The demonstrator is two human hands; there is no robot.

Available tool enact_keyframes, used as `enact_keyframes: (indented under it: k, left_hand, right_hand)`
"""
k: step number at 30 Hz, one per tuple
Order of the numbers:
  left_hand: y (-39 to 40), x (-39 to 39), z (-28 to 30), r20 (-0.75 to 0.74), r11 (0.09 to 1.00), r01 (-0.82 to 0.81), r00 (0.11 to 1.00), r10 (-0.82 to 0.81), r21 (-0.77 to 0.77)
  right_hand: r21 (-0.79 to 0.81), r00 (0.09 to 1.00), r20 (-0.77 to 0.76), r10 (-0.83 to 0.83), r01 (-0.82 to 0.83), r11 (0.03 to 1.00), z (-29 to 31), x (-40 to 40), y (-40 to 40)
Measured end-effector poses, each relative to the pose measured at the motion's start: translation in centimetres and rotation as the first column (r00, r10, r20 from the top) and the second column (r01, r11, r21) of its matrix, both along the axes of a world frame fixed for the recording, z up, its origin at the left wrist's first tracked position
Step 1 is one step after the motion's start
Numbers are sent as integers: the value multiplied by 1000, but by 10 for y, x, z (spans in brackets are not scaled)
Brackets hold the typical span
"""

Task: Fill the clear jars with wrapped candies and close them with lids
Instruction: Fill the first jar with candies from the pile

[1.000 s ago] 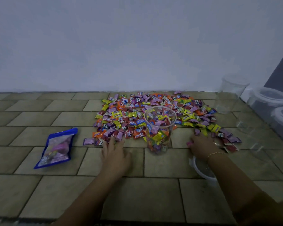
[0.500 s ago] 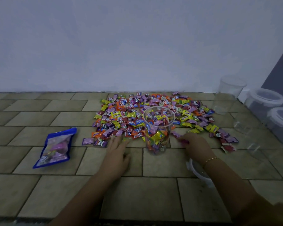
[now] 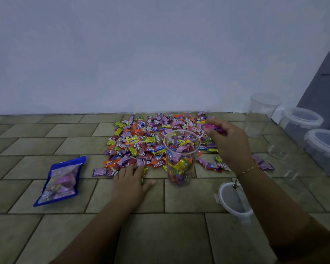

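A clear jar [image 3: 181, 159], open at the top and mostly full of wrapped candies, stands on the tiled floor in front of a wide pile of wrapped candies [image 3: 141, 141]. My right hand [image 3: 229, 145] is raised just right of the jar's rim and pinches a pink wrapped candy [image 3: 212, 127]. My left hand [image 3: 131, 181] lies flat on the floor left of the jar, fingertips touching the near edge of the pile. A white lid [image 3: 230, 200] lies on the floor under my right forearm.
A blue candy bag [image 3: 60, 181] lies at the left. An empty clear jar [image 3: 260, 115] stands by the wall at the right, with two lidded containers [image 3: 301, 121] [image 3: 326, 143] beside it. More clear jars [image 3: 280, 147] lie on the floor at the right.
My right hand has risen from the floor beside the jar to the height of the jar's rim, carrying a pink candy. My left hand has stayed flat at the pile's edge.
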State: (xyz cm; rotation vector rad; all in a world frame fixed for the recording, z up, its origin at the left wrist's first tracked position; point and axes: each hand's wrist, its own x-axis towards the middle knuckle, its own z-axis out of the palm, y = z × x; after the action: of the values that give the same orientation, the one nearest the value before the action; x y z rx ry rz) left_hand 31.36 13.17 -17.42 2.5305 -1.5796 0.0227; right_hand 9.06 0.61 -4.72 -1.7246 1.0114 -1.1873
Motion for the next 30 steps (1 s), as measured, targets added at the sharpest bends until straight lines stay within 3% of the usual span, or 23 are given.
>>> enact_keyframes:
  k: [4,8,16,23,30]
  left_hand:
    - [-7,2,4,1,999,48,999,-48,4]
    - [-15,3,9,-128,995,102,986,-103,-14]
    - [-18,2,12,-254,982,132,954,-162,-133]
    - [-16,0,12,-322,965,80,933,-161,-251]
    - [-25,-6,34,-483,916,-102,869,-107,-387]
  right_hand:
    - [-52,998,65,-25,28,998,12,11,3]
    - [-60,995,89,33,-28,998,18,23,7]
    - [-114,996,-16,85,-86,990,13,34,16]
    - [-154,996,-48,74,-80,985,6,34,16]
    - [-134,992,-15,126,-127,983,3,33,14]
